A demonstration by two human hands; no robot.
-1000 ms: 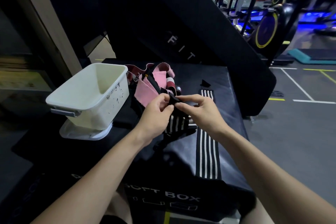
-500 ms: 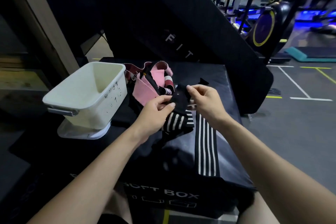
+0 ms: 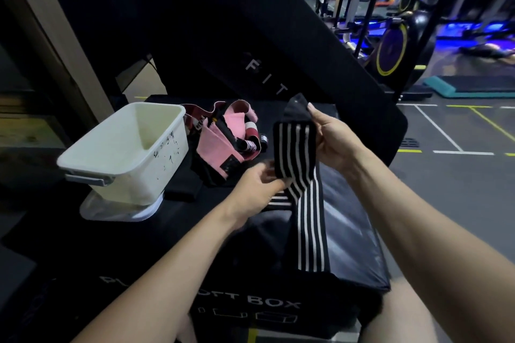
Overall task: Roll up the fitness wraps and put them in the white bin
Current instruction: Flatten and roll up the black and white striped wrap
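Up high, the right hand point(image 3: 331, 142) pinches the striped wrap point(image 3: 295, 153) by its black end — the left hand point(image 3: 259, 189) grips it lower, both forearms reaching forward.

my hands point(image 3: 331, 142): 2 | white bin point(image 3: 83, 159): 1 | striped wrap point(image 3: 295, 153): 1 | pink wraps point(image 3: 217, 147): tangled pile, can't count | soft box point(image 3: 348, 231): 1

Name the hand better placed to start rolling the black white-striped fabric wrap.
Probably the right hand: it grips the raised top end of the black white-striped fabric wrap, where a roll would start. The left hand only pinches lower down.
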